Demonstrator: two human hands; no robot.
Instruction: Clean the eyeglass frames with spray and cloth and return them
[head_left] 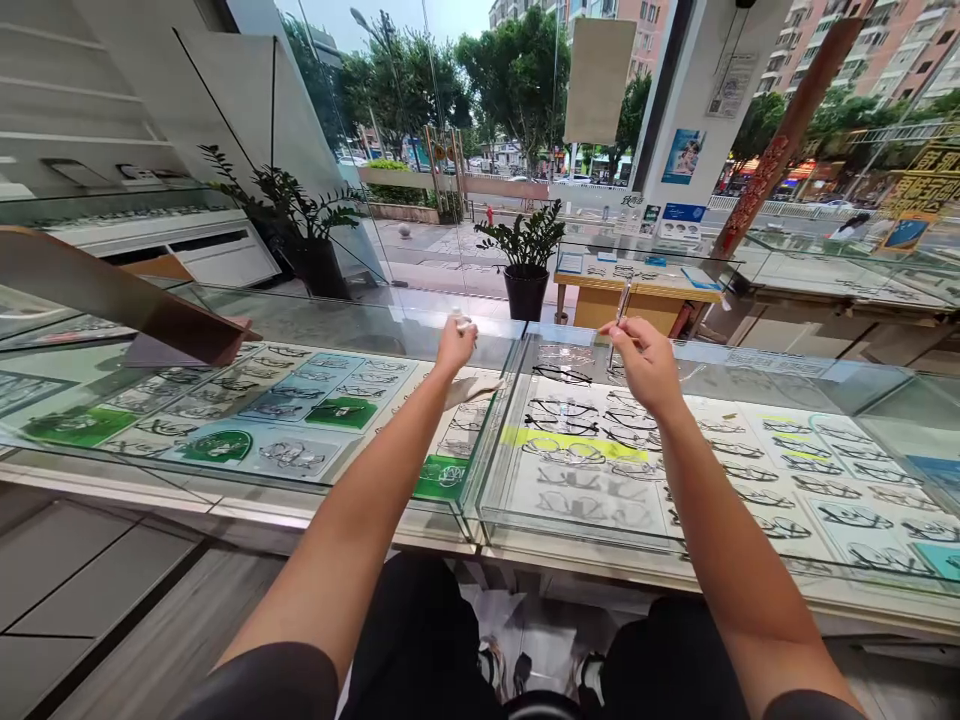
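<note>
Both my arms reach out over glass display cases. My left hand (pixel 456 342) is closed around a small white item (pixel 462 321), partly hidden by the fingers, above the back of the left case (pixel 405 338). My right hand (pixel 643 362) pinches a thin, upright, shiny object (pixel 623 303) above the back of the right case (pixel 750 366); it looks like the edge or arm of a pair of glasses, but I cannot tell which. Rows of eyeglasses (pixel 564 410) lie under the glass in both cases.
A brown-framed mirror or panel (pixel 127 290) leans on the left case. Potted plants (pixel 525 285) stand behind the cases, by the window. A wooden display table (pixel 592 292) is beyond my right hand. My legs are below the counter edge.
</note>
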